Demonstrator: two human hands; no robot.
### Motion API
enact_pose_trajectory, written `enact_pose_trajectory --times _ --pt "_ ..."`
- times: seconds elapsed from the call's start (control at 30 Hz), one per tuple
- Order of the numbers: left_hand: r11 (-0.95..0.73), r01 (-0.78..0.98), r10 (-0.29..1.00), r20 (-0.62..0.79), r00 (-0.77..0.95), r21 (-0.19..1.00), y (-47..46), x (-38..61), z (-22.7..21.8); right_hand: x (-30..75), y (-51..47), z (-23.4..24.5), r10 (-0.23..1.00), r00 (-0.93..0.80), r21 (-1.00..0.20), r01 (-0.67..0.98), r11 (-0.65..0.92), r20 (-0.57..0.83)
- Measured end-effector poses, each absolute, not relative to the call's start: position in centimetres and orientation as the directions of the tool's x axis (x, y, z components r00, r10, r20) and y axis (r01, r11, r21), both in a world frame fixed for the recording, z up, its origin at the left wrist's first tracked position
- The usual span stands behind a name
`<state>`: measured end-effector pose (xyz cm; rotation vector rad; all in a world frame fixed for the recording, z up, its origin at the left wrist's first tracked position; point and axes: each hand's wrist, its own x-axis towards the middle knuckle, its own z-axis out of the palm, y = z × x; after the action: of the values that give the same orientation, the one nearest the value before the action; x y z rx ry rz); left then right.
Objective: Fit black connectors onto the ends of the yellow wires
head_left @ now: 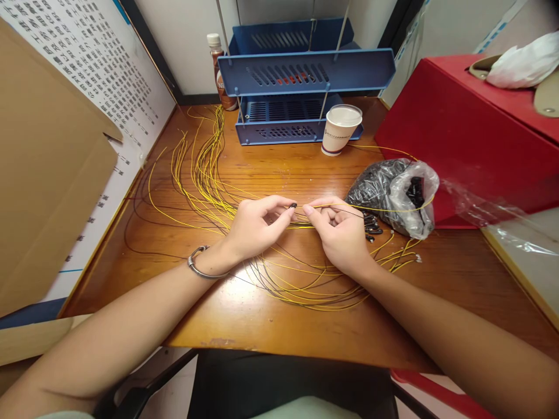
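Note:
Between thumb and forefinger my left hand pinches a small black connector piece. My right hand, just to its right, grips a yellow wire close to the wire's end; the wire trails off toward the plastic bag. The two sets of fingertips almost meet, and a narrow gap shows between them. Beneath both hands lies a bundle of thin yellow and dark wires spread over the wooden table. Several black connector pieces lie in a pile beside my right hand, partly hidden by it.
A clear plastic bag of black parts sits right of the hands, by a red box. Behind stand a paper cup, a blue two-tier tray rack and a bottle. Cardboard leans at the left.

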<state>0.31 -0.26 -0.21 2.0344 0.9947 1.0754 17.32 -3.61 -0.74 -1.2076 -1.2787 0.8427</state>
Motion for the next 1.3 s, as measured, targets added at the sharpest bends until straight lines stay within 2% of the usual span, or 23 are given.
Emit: enact_pose_trajectory --times 0.77,1.0,1.3 --pt "-0.527 0.307 0.821 0.381 0.426 0.793 -0.27 0.14 -0.32 17.23 -3.67 -0.96 0.958 0.121 -0.955 0.182 0.235 0.258" --pt "-0.533 0.291 0.797 0.356 0.488 0.795 -0.3 0.06 -0.21 17.3 -3.82 -1.04 0.965 0.085 -0.953 0.198 0.229 0.249" --pt "-0.507 0.339 0.85 0.393 0.352 0.793 -0.1 0.29 -0.36 17.37 -3.52 -0.88 0.964 0.148 -0.972 0.117 0.204 0.221"
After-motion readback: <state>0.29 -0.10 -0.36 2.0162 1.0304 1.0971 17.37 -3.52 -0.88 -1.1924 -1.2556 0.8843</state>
